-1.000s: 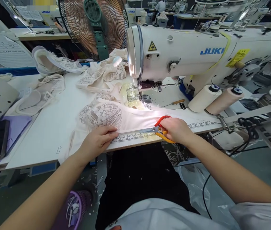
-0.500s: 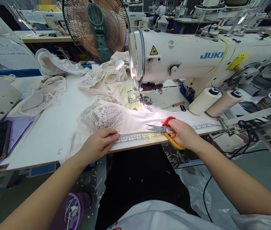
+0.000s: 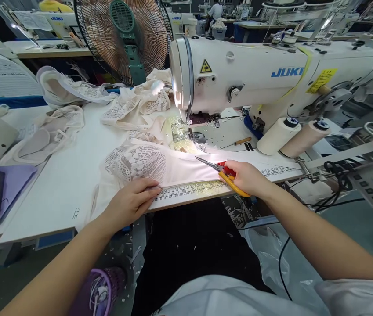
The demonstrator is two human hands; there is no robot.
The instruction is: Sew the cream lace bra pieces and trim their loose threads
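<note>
A pale pink bra (image 3: 143, 160) with lace cups lies along the table's front edge, its smooth band stretched to the right. At the lower edge of the lace cup, my left hand (image 3: 138, 197) is closed on the fabric, fingers on top and close together. My right hand (image 3: 245, 175) grips a pair of scissors (image 3: 231, 181) with red and orange handles. Their blades are closed or nearly so, pointing left and away from me over the band. A printed measuring scale (image 3: 186, 189) runs along the table edge below the band.
The sewing machine (image 3: 239, 79) stands right behind the bra, its needle area close to the band. Two thread cones (image 3: 277, 138) and a wooden-handled tool (image 3: 243, 141) lie to the right. More bras (image 3: 133, 107) sit at the back left, before a large fan (image 3: 123, 35).
The scissors' blades have gone from spread to closed or nearly so, and their tips have swung up away from me. My left hand stays on the bra. The whole view has shifted slightly.
</note>
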